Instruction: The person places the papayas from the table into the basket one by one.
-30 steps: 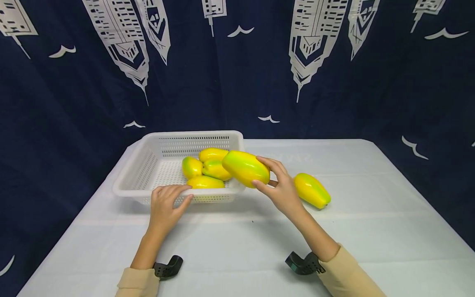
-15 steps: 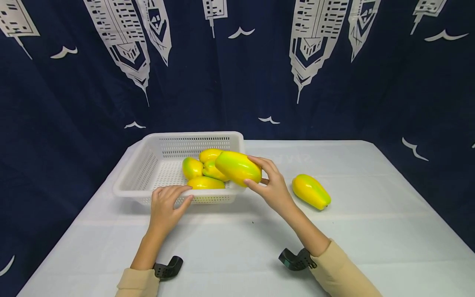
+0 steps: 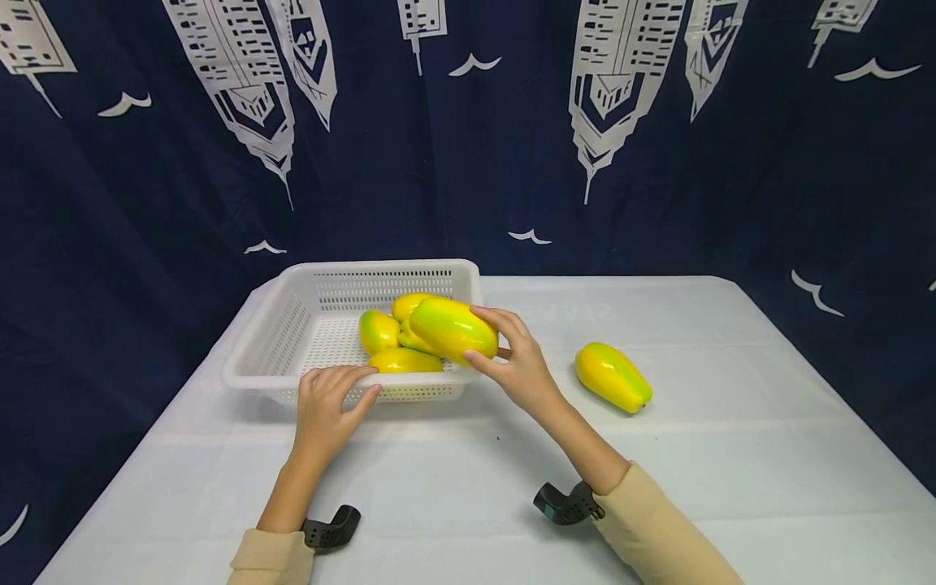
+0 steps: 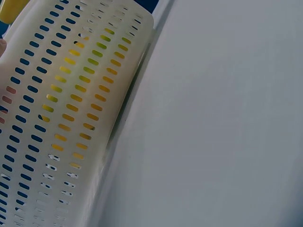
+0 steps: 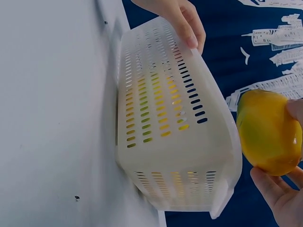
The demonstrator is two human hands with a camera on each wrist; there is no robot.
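My right hand (image 3: pixel 522 370) holds a yellow-green papaya (image 3: pixel 449 327) by its near end, thumb below and fingers above, over the right side of a white plastic basket (image 3: pixel 256 380). In the right wrist view the held papaya (image 5: pixel 265 132) is just beyond the basket's rim. My left hand (image 3: pixel 325 410) grips the front rim, fingers over the top and thumb outside. Several papayas lie inside, among them one along the front wall (image 3: pixel 405 360) and one at the left (image 3: pixel 378 331). The held papaya partly covers others. In the left wrist view their colour shows through the basket's slots (image 4: pixel 83 189).
Another papaya (image 3: pixel 613 378) lies on the white-covered table (image 3: pixel 453 479) to the right of the basket. A dark blue curtain (image 3: pixel 468 179) with white building prints hangs behind the table. Black bands (image 3: pixel 332 528) are worn on both wrists.
My right hand has moved left with the papaya, bringing it farther over the basket. The left hand stays on the rim, and the basket has not moved.
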